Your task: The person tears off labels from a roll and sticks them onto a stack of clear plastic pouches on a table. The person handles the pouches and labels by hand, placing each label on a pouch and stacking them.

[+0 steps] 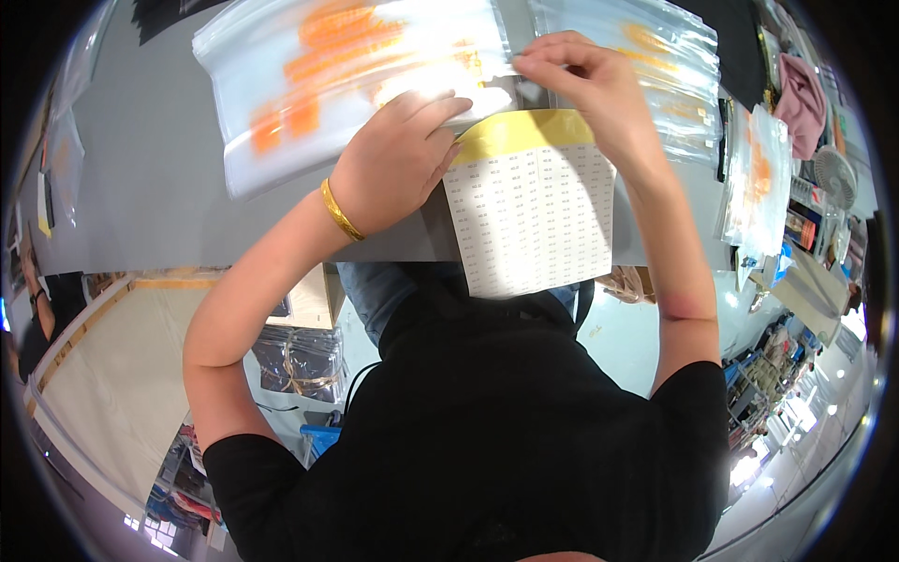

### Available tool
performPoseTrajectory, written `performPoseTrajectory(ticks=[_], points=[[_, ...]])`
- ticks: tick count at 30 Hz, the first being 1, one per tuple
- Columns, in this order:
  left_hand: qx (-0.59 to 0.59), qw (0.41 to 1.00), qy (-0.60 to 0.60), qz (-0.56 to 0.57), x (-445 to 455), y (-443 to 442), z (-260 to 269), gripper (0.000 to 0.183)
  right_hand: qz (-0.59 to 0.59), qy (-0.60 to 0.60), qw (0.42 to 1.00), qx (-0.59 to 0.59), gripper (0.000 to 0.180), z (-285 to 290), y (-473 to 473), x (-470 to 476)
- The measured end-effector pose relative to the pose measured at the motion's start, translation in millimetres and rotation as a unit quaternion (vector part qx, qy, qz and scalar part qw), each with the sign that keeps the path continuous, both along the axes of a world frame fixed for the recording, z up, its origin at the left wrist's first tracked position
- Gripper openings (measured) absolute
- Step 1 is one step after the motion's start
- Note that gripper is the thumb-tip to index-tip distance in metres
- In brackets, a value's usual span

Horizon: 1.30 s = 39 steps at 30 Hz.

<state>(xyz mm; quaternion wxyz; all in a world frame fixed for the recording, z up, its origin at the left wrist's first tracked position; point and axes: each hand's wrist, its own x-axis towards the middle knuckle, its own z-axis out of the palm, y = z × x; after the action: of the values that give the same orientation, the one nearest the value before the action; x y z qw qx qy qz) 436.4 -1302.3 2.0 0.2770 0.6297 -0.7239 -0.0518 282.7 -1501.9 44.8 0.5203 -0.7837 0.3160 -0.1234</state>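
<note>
A stack of clear plastic bags with orange print (260,91) lies on the grey table before me. My left hand (400,158) rests palm down on its near right part, fingers spread, a gold bangle at the wrist. My right hand (590,88) is at the right edge of these bags, thumb and forefinger together; whether they pinch a bag's corner or a small label is too blurred to tell. Between my hands a sheet of small printed stickers with a yellow top band (530,204) hangs over the table's near edge. Another stack of printed plastic bags (674,91) lies right of it.
More bagged pieces (755,183) lie at the table's right end, near a pink cloth (801,105) and a small fan (834,177). A pale board with a wooden edge (112,372) stands at the lower left. Another person's arm (42,309) shows at the far left.
</note>
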Motion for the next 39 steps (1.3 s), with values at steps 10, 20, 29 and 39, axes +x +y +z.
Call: performPoseTrajectory(ticks=[10,20,29,39], points=[[0.024,1.000,-0.002,0.004,0,-6,0,0.022,0.024,-0.017,0.997,-0.072,0.021,-45,10,11],[0.035,0.999,0.010,0.010,-1,-5,3,0.025,0.009,0.109,0.946,-0.304,0.014,-46,-13,30],[0.059,0.988,0.137,0.034,-2,20,32,0.013,-0.095,-0.098,0.876,-0.462,0.016,-35,7,36],[0.195,0.948,0.242,0.068,34,54,60,0.026,-0.243,0.093,0.956,-0.135,0.039,-13,-146,-84]])
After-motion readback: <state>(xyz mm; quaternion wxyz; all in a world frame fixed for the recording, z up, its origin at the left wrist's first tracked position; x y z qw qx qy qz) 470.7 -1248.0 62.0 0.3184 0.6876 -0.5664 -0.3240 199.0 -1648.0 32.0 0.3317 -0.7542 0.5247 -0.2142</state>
